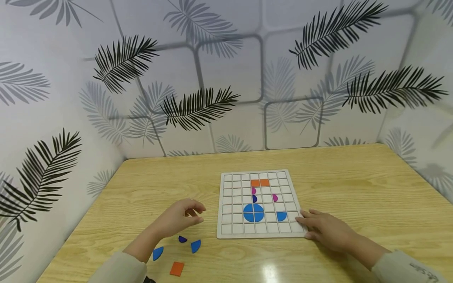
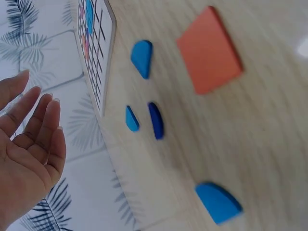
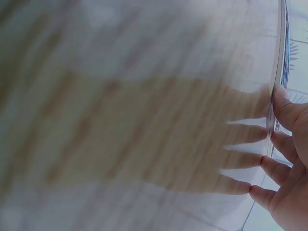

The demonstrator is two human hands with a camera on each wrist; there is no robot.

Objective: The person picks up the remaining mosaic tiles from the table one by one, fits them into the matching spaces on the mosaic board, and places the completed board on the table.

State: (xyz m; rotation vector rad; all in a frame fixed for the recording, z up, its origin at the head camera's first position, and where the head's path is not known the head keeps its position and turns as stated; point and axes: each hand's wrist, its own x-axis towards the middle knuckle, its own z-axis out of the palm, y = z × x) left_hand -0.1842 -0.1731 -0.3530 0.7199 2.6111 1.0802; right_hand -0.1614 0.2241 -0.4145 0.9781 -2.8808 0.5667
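My left hand point(image 1: 180, 217) hovers left of a white grid board point(image 1: 231, 228), fingers loosely bent, holding nothing. Near the board's lower right corner, my right hand point(image 1: 327, 230) touches its edge with fingers spread; in the right wrist view its fingertips rest on the tabletop. Below the left hand lie a dark blue half-circle piece point(image 1: 182, 239), a blue quarter-circle piece point(image 1: 196, 246), another blue quarter-circle point(image 1: 158, 253) and an orange square point(image 1: 177, 269). The left wrist view also shows a small light blue piece point(image 2: 131, 119) beside the dark blue one.
On the board sit two orange squares point(image 1: 260, 182), magenta half-circles point(image 1: 275, 198), a dark blue half-circle point(image 1: 255, 199), a blue circle of quarter pieces point(image 1: 249, 217) and a separate blue quarter-circle point(image 1: 281, 216). Leaf-patterned walls point(image 1: 233, 125) border the wooden table point(image 1: 170, 177).
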